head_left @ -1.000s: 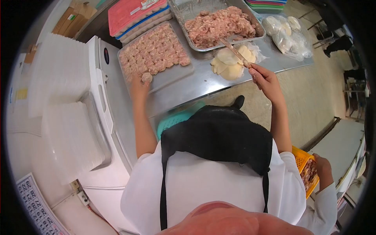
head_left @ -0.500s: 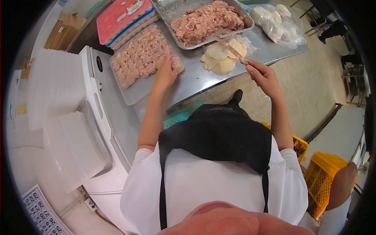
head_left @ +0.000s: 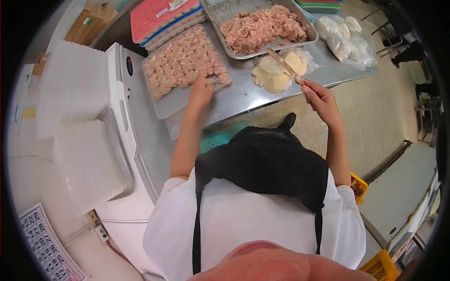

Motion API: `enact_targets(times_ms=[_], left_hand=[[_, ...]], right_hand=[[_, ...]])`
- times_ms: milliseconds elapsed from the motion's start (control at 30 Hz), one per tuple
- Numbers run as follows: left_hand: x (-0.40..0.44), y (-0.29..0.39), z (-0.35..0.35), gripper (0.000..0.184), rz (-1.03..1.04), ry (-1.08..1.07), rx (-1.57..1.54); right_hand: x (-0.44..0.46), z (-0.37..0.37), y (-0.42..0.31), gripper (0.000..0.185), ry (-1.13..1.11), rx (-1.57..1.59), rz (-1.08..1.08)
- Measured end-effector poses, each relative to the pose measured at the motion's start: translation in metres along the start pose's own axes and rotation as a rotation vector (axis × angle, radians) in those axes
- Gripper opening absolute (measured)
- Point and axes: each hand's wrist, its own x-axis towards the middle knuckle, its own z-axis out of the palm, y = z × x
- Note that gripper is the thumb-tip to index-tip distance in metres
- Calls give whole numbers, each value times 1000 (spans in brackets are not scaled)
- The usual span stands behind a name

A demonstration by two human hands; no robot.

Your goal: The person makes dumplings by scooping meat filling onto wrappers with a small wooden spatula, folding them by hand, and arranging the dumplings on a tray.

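My left hand is at the near edge of a clear plastic tray filled with rows of meat dumplings. Its fingers look a little apart beside the nearest row, and I make out nothing held in them. My right hand grips the end of a flat spatula smeared with meat. The blade points up and left over a fanned pile of round dough wrappers on clear plastic. Just behind the wrappers, a metal pan holds a mound of ground meat filling.
Stacked trays with a red lid stand at the back left. A bag of wrapped round dough pieces lies at the table's right end. White lids or trays are stacked at left. Under the steel table is a green basket.
My left hand has drawn back slightly toward me from the dumplings. The right hand still holds the spatula over the wrappers. The whole view has shifted, and the person's arm at lower right is gone.
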Motion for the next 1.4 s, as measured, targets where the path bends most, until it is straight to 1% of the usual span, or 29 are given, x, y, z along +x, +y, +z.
enact_targets(times_ms=[67, 133, 233, 333, 433, 467, 533, 633, 733, 833, 933, 967, 1033, 1133, 1233, 1267, 1333, 1400], left_hand=[[-10, -6, -21, 56, -162, 15, 50], [-15, -34, -38, 55, -262, 120, 218], [-14, -60, -49, 58, -330, 181, 188], [-3, -62, -39, 63, 18, 361, 326], [5, -75, -26, 66, -63, 417, 334], [5, -80, -27, 67, -95, 370, 297], [-3, -66, -44, 70, -157, 280, 224], [-16, -50, -59, 70, -133, 217, 92], [-17, -19, -46, 69, -104, 129, -48], [-4, -7, -16, 67, 23, 118, 24], [8, 16, 0, 57, -31, 124, 113], [12, 12, 5, 54, -12, 163, 104], [16, 7, 16, 47, 21, 240, 85], [8, 4, 18, 44, 26, 274, 90], [-1, 10, 6, 47, 11, 209, 132], [-3, 14, 2, 47, -79, 166, 134], [-5, 25, -7, 48, -259, 78, 136], [0, 14, -3, 50, -88, 115, 214]], right_hand=[[2, 3, -3, 36, 1, 4, -34], [2, 3, -9, 36, 11, -29, -10], [0, 6, -10, 35, 14, -54, 27], [-1, 10, -11, 35, -17, -66, 37], [-1, 16, -16, 36, -28, -49, 10], [-1, 16, -16, 36, -28, -39, -3], [-2, 11, -16, 36, -2, -66, -24], [-3, 3, -7, 35, 24, -56, 6], [-3, -5, 2, 35, 15, -47, 56], [-6, -1, 0, 34, 34, -80, 72], [-9, 2, -8, 34, 39, -75, 18], [-10, 2, -8, 34, 34, -63, -8], [-13, -2, -7, 34, 51, -60, 5], [-17, -9, -1, 34, 55, -52, 21], [-23, -16, 6, 34, 43, -58, 77], [-24, -17, 8, 34, 39, -63, 104], [-25, -15, 10, 35, 64, -63, 58], [-25, -13, 9, 35, 72, -52, 33]])
